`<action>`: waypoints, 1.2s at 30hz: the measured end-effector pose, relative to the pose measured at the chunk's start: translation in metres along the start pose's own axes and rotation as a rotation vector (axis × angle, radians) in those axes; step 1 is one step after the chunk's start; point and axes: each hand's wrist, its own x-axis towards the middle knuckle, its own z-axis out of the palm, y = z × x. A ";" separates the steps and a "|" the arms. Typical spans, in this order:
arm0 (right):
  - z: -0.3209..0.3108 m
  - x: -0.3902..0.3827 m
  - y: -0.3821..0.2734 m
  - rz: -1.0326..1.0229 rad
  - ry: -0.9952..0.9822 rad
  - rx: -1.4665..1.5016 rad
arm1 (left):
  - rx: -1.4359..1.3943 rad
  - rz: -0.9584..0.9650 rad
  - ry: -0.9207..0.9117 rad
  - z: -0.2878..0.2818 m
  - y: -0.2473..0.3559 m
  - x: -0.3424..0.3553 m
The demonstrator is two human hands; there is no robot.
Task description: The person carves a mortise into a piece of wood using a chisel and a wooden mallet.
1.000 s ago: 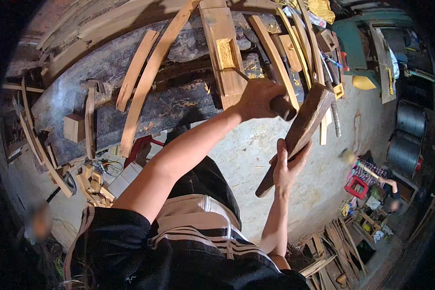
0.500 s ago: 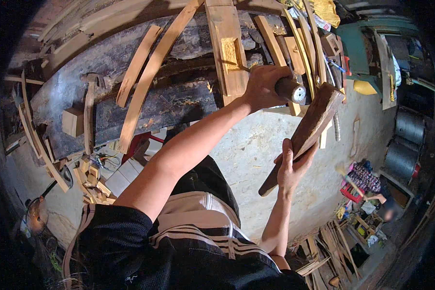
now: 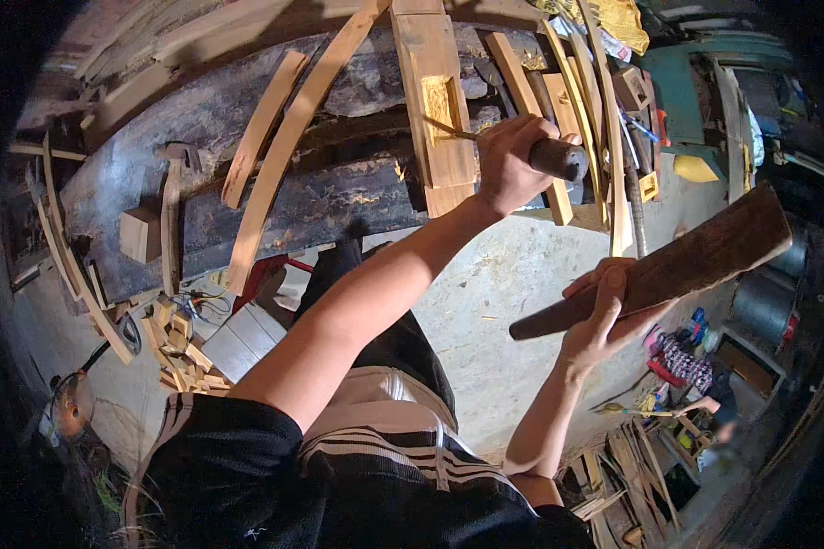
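Note:
My left hand (image 3: 511, 169) is closed around the dark handle of a chisel (image 3: 560, 160). The chisel's thin blade runs left to a pale, freshly cut recess (image 3: 439, 99) in a wooden plank (image 3: 450, 174); its tip appears to meet the recess's lower part. Lower right, my right hand (image 3: 600, 316) grips a dark, flat wooden mallet (image 3: 714, 247) near its narrow end. The mallet's broad end points up and right, apart from the chisel handle.
Long curved wood strips (image 3: 293, 137) lie on the dark, rough bench (image 3: 357, 206), with a hammer (image 3: 171, 201) and a wooden block (image 3: 140, 234) at left. More strips and tools lie right of the plank. Offcuts (image 3: 178, 343) are heaped below left. Another person's hand (image 3: 705, 404) shows at lower right.
My right hand has moved right, and the mallet has swung away from the chisel's end, its broad end now farther right. The chisel handle has tilted slightly; its blade now shows at the recess.

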 end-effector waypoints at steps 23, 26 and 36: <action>-0.015 -0.025 0.024 0.528 -0.285 -0.352 | -0.131 -0.198 0.329 -0.042 -0.025 0.052; -0.027 -0.038 0.036 0.450 -0.301 -0.431 | -0.138 -0.165 0.362 -0.046 -0.028 0.054; -0.033 -0.054 0.046 0.414 -0.235 -0.428 | -0.099 -0.251 0.688 -0.081 -0.098 0.071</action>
